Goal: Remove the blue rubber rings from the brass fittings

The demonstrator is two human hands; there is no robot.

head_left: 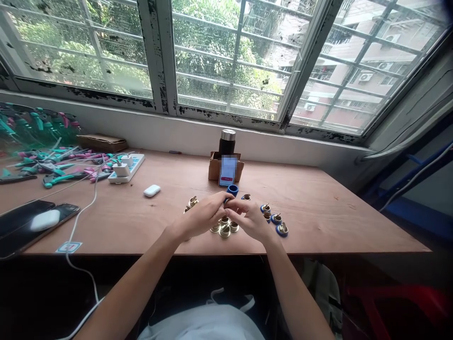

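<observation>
My left hand (203,216) and my right hand (249,219) meet at the middle of the wooden table (318,208), fingers pinched together on a small part I cannot make out between them. Under and around the hands lie several small brass fittings (224,231). Several blue-ringed fittings (282,229) sit just right of my right hand. A blue cap (232,190) stands just beyond my fingertips.
A phone (227,172) leans in a small cardboard box (213,166) with a dark flask (227,141) behind it. To the left lie a white earbud case (152,190), a power strip (126,168), a white cable (83,212), two phones (31,224) and teal-pink tools (60,165).
</observation>
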